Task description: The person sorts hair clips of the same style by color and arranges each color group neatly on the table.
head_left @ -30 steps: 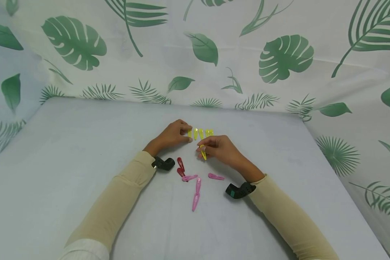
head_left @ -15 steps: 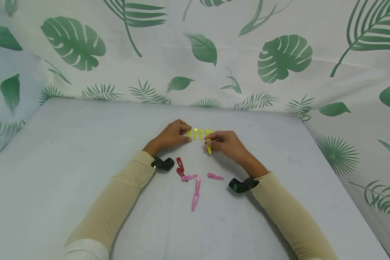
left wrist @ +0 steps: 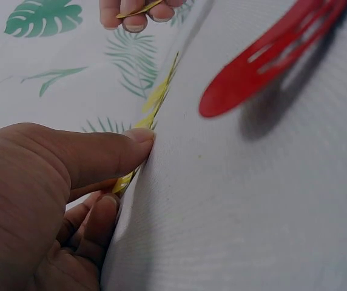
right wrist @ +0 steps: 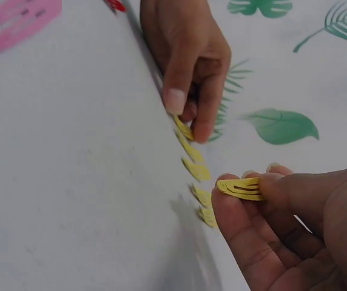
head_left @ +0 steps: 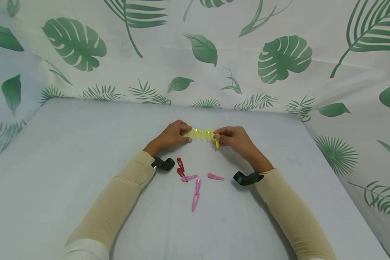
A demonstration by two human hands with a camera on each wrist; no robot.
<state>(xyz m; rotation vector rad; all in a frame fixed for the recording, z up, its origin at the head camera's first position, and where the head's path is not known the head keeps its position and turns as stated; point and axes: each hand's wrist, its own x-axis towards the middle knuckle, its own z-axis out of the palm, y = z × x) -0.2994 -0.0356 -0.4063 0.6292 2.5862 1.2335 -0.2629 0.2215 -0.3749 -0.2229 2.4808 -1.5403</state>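
Note:
At the left end of a row of several yellow snap hair clips [head_left: 200, 135], my left hand [head_left: 173, 134] pinches the end clip [head_left: 189, 134] between thumb and fingers, down at the cloth. My right hand [head_left: 235, 139] holds another yellow hair clip [right wrist: 241, 189] between thumb and fingertips, just off the row's right end. In the right wrist view that clip is raised, its slotted face showing. The row's clips stand side by side, with narrow gaps between most of them. From the left wrist view, the left thumb [left wrist: 140, 136] covers part of its clip.
Nearer me lie red hair clips [head_left: 180, 164], one touching a pink clip [head_left: 189, 177]. Two pink clips [head_left: 196, 200] lie end to end, and another pink clip [head_left: 216, 176] sits to their right. A white cloth [head_left: 263, 224] covers the table; a leaf-print sheet [head_left: 240, 50] hangs behind.
My right hand has moved right and away from me with its yellow clip, from in front of the row to its right end. The left hand stays in place.

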